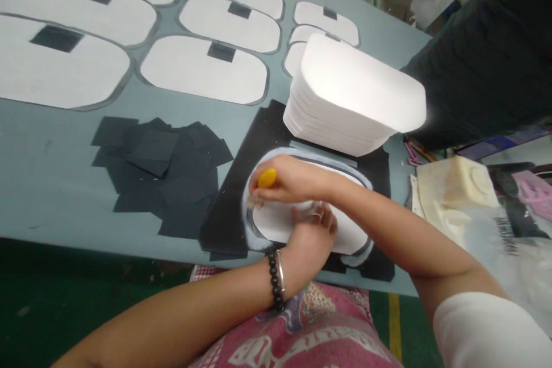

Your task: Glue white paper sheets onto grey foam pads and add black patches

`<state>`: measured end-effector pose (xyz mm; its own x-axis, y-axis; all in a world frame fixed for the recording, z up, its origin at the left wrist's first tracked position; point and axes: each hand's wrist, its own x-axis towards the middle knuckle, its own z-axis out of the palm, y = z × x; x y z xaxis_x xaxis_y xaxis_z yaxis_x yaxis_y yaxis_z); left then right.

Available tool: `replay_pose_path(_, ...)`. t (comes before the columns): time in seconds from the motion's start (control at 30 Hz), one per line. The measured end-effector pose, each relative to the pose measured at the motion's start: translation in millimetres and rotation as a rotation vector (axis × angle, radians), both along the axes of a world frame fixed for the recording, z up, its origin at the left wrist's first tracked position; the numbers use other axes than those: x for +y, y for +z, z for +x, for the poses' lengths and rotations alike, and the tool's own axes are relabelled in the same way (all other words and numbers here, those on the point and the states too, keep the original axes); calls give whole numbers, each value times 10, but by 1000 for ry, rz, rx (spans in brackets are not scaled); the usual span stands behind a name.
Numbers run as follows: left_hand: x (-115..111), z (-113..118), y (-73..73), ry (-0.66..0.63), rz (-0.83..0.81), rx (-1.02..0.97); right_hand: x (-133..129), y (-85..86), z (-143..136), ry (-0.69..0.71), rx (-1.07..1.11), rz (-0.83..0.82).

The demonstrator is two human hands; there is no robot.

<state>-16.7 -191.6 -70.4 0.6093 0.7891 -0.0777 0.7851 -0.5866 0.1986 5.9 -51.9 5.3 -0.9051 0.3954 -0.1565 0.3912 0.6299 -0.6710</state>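
My right hand (287, 181) is closed round a brush with a yellow handle (267, 178). Its bristles (255, 202) touch the left edge of a white rounded panel (276, 224) with a dark border. My left hand (313, 236), with a ring on one finger, rests on the middle of that panel, fingers apart and slightly blurred. Pale whitish smears (254, 236) surround the panel on a black sheet (230, 207) beneath it. Just behind my hands stands a tall stack of white rounded panels (357, 86).
Loose black square pieces (172, 167) lie heaped on the left. Farther back, rows of white panels (207, 69) with black patches cover the blue-grey table (52, 172). At right are a cream plastic container (457, 184), plastic bags (495, 253) and a person's dark sleeve (483, 52).
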Motion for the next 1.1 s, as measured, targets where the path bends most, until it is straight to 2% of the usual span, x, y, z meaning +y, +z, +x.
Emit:
replay_pose_path(0.07,40,-22,62,-39,-15,21,155,-3,8,-213,-32,185)
replay_pose_path(0.13,80,-36,99,-62,-48,37,212,-2,5,-341,-45,327)
replay_pose_path(0.27,142,-45,101,-68,-82,33,197,-77,128,-345,-35,313)
replay_pose_path(0.3,155,-45,97,-65,-74,36,218,-99,218,-396,-56,316)
replay_pose_path(0.43,189,-43,105,-77,-65,79,339,-102,649,-774,-224,452)
replay_pose_path(0.47,193,-44,107,-83,-71,90,340,-90,705,-832,-238,464)
replay_pose_path(0.53,195,-46,106,-86,-69,105,290,-89,696,-834,-147,419)
replay_pose_path(0.63,196,-49,94,-87,-48,114,187,-176,532,-663,116,249)
replay_pose_path(0.7,200,-49,87,-90,-43,129,151,-262,552,-645,172,183)
replay_pose_path(0.73,203,-48,84,-94,-45,136,135,-296,650,-688,154,180)
replay_pose_path(0.8,208,-47,78,-98,-50,144,81,-316,1032,-838,76,219)
replay_pose_path(0.9,208,-47,59,-98,-55,136,-62,-205,1807,-1066,-140,325)
replay_pose_path(0.97,203,-48,38,-101,-45,132,-151,-103,2150,-1168,-329,415)
replay_pose_path(1.03,194,-51,19,-104,-25,137,-198,-60,2146,-1204,-422,473)
replay_pose_path(1.1,186,-56,11,-103,3,150,-185,-98,1777,-1154,-397,483)
